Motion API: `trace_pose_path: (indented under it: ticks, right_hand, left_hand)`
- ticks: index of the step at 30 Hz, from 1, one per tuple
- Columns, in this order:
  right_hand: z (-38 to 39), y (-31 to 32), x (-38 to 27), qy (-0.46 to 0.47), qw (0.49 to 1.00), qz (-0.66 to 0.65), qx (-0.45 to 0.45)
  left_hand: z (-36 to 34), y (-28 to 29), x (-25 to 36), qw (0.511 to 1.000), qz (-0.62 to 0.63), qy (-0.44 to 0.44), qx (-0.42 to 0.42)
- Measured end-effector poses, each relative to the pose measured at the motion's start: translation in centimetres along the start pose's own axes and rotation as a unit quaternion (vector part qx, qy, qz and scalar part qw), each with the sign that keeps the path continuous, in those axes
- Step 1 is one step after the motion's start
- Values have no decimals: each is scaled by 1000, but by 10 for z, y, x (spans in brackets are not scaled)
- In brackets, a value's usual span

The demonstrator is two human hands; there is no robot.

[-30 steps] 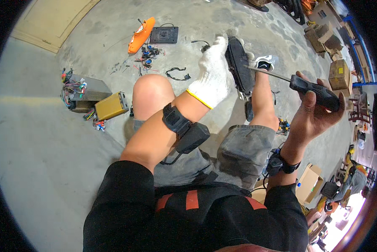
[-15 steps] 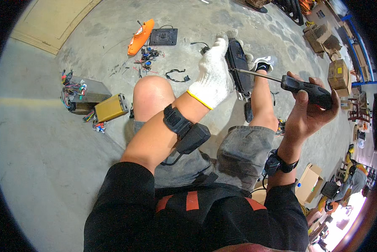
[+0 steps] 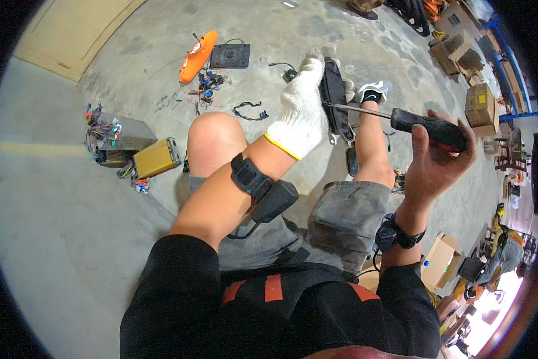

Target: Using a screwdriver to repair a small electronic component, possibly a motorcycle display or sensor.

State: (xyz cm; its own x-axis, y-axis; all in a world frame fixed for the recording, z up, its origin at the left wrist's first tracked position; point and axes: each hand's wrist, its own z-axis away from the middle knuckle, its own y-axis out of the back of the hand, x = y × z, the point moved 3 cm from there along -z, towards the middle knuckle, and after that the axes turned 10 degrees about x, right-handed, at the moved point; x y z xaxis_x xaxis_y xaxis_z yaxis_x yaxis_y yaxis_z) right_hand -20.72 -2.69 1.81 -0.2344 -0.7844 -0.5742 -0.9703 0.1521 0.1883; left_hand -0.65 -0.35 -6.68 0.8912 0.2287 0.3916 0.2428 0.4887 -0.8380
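My left hand (image 3: 302,102), in a white knit glove with a yellow cuff, is closed round the side of a long black case-like part (image 3: 335,90), held above the floor. Gloved fingertips show beyond the part's far side. In my bare right hand (image 3: 439,149) is a screwdriver (image 3: 427,127) with a thick black handle, my fingers wrapped round it. Its long metal shaft points left, and the tip meets the near left edge of the black part, close to the glove. A metal tab sticks out at the part's near end.
On the concrete floor lie an orange curved shell (image 3: 198,57), a black square plate (image 3: 230,55), loose wires with connectors (image 3: 208,88) and a black cable (image 3: 250,111). A gold metal box (image 3: 156,158) and a grey finned box (image 3: 128,133) sit left. Cardboard boxes (image 3: 482,107) stand right.
The screwdriver and my right hand have shifted slightly left. The black part has turned a little in my left hand, and its face looks narrower now.
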Motion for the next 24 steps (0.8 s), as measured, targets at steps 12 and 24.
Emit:
trace_pose_path:
  ticks: [12, 24]
  right_hand:
    - [-24, 16, -26, -138, 975, -118, -129]
    - [-18, 28, -7, -151, 975, -104, -122]
  left_hand:
    - [4, -1, 0, 998, -58, 7, 29]
    - [2, -1, -3, 994, -102, 15, 40]
